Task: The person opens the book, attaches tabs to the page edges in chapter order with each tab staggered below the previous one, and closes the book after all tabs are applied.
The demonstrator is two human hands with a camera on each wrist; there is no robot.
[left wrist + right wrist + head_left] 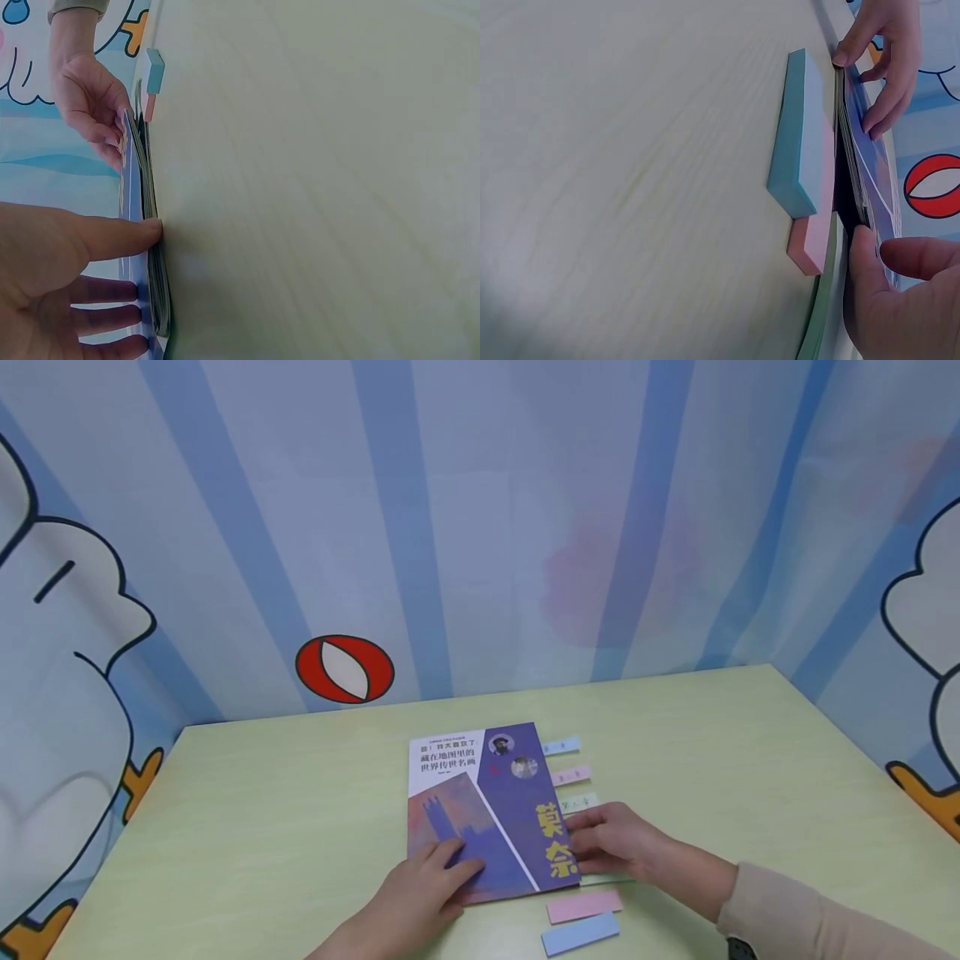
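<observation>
A purple and white book (510,793) with yellow characters lies closed on the table. My left hand (412,893) rests at its lower left, fingers lying on the cover and thumb (124,238) against the bottom edge of the pages. At the right edge, my right hand (626,843) grips the book between thumb and fingers; in the right wrist view a dark gap shows beneath the pages there. Blue (562,746), pink (572,775) and pale green paper tabs (580,802) with handwriting stick out from that side. The right hand's fingertips are just below the green tab.
A pink sticky-note pad (583,907) and a blue pad (581,935) lie near the book's lower right corner. Partly beneath my right hand is a green pad (821,300). The pale table (300,802) ends at a printed blue backdrop (480,568).
</observation>
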